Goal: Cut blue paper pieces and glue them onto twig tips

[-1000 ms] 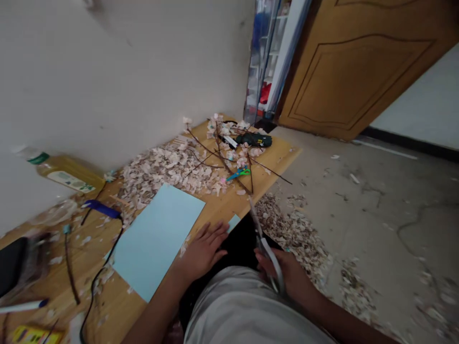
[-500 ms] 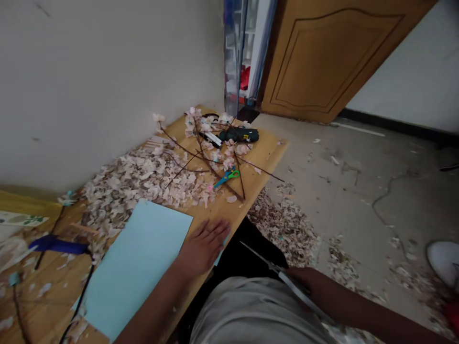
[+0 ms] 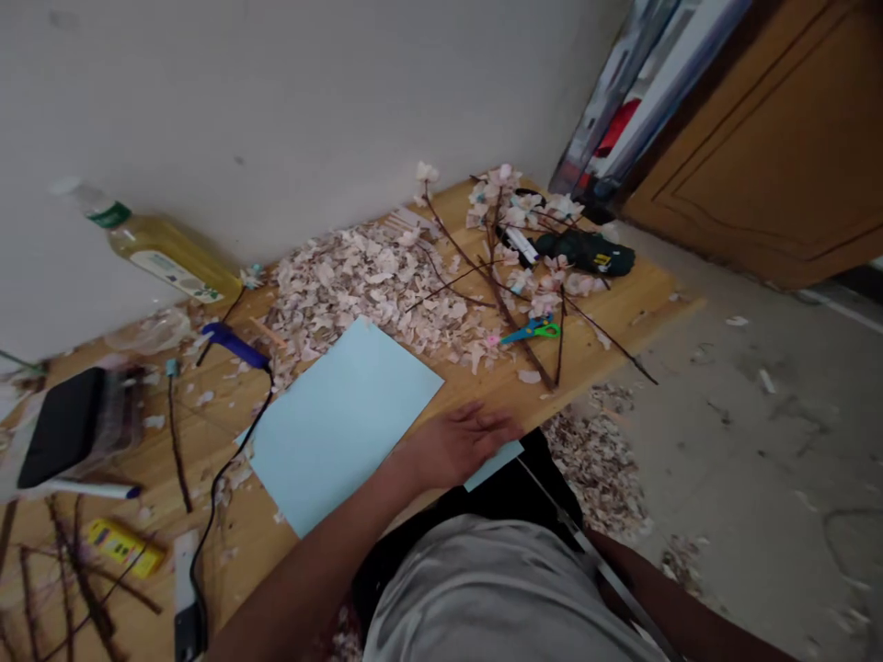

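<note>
My left hand [image 3: 469, 446] lies flat at the table's front edge, fingers stretched out. Under it, a small piece of light blue paper [image 3: 493, 467] sticks out past the edge, over my lap. Beside my left wrist a larger light blue sheet [image 3: 351, 414] rests on the wood. My right hand [image 3: 603, 556], dark and partly hidden, is closed around long metal scissors [image 3: 586, 547]. Their narrow tip points up and left, close to the small paper piece. Blue and green scissors [image 3: 531, 331] lie farther back on the table.
Behind the sheet spreads a heap of pale petals [image 3: 372, 285]. Twigs with pink blossoms [image 3: 489, 267] lie by a dark folded umbrella [image 3: 586, 253]. At left are a blue glue gun [image 3: 238, 346] with its cord, a yellow bottle [image 3: 172, 253] and a black phone [image 3: 63, 428].
My view has swung left, bringing the bottle, phone and sticks into sight. The small blue paper shows more beneath my left hand, and the scissors' tip is now nearer to it.
</note>
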{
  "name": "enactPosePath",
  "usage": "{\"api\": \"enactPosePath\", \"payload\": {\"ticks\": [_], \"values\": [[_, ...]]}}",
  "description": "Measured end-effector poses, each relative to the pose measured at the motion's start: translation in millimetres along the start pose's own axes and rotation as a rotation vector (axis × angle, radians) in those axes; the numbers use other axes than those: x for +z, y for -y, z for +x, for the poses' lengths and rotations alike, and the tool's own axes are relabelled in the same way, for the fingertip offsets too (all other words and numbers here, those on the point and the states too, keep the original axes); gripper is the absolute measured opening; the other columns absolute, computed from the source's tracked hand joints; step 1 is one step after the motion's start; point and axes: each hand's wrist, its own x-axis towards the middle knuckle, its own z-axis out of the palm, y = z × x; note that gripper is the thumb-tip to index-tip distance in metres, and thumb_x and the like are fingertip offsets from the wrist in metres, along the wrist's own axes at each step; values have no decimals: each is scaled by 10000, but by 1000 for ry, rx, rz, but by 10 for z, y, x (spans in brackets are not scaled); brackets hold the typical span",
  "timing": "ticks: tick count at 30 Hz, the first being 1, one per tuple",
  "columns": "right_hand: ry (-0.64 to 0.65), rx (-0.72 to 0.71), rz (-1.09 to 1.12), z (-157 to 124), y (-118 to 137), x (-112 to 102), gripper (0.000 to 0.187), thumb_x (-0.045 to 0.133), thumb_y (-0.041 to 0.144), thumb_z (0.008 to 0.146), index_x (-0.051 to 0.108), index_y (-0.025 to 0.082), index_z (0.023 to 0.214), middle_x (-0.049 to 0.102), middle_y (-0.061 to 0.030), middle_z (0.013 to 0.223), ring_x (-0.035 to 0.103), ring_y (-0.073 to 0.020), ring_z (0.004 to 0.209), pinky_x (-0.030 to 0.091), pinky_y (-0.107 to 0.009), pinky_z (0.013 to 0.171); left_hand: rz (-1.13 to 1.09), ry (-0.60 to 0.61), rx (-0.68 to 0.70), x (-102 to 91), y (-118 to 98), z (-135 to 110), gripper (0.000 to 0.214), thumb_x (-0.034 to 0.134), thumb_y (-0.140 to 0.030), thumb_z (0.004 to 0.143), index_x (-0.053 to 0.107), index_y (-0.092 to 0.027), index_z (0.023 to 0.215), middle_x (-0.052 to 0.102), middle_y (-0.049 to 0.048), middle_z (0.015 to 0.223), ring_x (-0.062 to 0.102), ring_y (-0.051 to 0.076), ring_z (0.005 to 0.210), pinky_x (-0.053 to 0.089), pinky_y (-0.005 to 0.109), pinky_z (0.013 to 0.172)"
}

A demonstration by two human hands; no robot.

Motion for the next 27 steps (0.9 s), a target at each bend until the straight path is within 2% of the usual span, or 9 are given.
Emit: {"api": "enactPosePath", "payload": {"ticks": [3, 6, 9, 13, 16, 18, 21, 25, 27], "values": [[48, 11, -38, 48, -186, 24, 469, 690, 571, 663, 815, 192, 907, 798, -131, 1025, 743, -361, 950, 598, -388, 886, -16, -30, 3, 21, -19, 14, 485, 281, -209, 1101, 320, -198, 1584, 427, 74, 1610, 277, 113, 1536, 134, 392, 1306], [56, 5, -107, 91, -459, 38, 531, 678, 674, 679, 798, 186, 850, 801, -129, 884, 749, -362, 846, 607, -399, 816, 29, -51, 5, 43, -26, 23, 485, 267, -207, 1097, 367, -206, 1571, 425, 67, 1612, 267, 105, 1538, 128, 357, 1303], [62, 21, -138, 83, -560, 18, 548, 657, 704, 716, 788, 185, 836, 799, -134, 896, 745, -376, 890, 601, -413, 837, 71, -76, 11, 38, -32, 13, 509, 307, -157, 1062, 407, -203, 1559, 433, 57, 1607, 270, 123, 1539, 172, 362, 1296], [74, 49, -106, 21, -239, -21, 511, 675, 683, 714, 779, 194, 819, 797, -125, 914, 727, -397, 951, 597, -442, 872, 45, -111, 18, 6, -40, -11, 550, 379, -126, 1020, 399, -210, 1563, 407, 13, 1624, 285, 143, 1537, 225, 401, 1288], [76, 87, -75, 1, 123, -36, 478, 731, 673, 710, 765, 200, 769, 782, -110, 844, 723, -375, 887, 606, -427, 851, 16, -153, 25, 21, -23, -9, 527, 371, -153, 1042, 381, -180, 1569, 423, 41, 1614, 312, 133, 1525, 224, 379, 1288], [65, 135, -84, -8, 309, -42, 435, 740, 622, 803, 764, 194, 874, 770, -91, 909, 716, -327, 904, 605, -421, 854, 28, -172, 24, 44, -7, 0, 478, 377, -180, 1056, 446, -172, 1528, 397, 46, 1627, 309, 140, 1527, 228, 370, 1287], [70, 169, -96, -43, 484, -65, 324, 662, 480, 986, 709, 184, 1109, 710, -64, 1135, 690, -254, 986, 597, -409, 874, 56, -150, 36, 57, 9, 6, 426, 395, -208, 1061, 526, -175, 1465, 349, 21, 1650, 289, 149, 1536, 219, 369, 1291], [82, 179, -86, -108, 620, -113, 289, 642, 406, 1020, 668, 194, 1215, 646, -63, 1268, 660, -265, 1062, 595, -415, 897, 55, -138, 38, 33, 10, 4, 421, 400, -223, 1066, 525, -196, 1468, 384, 8, 1631, 309, 142, 1527, 211, 362, 1288], [87, 189, -83, -126, 655, -127, 288, 641, 406, 1020, 670, 197, 1216, 644, -64, 1274, 658, -267, 1066, 595, -418, 903, 39, -160, 34, 32, 9, 8, 405, 393, -309, 1087, 556, -194, 1439, 418, 19, 1613, 332, 158, 1518, 219, 366, 1283]]}}
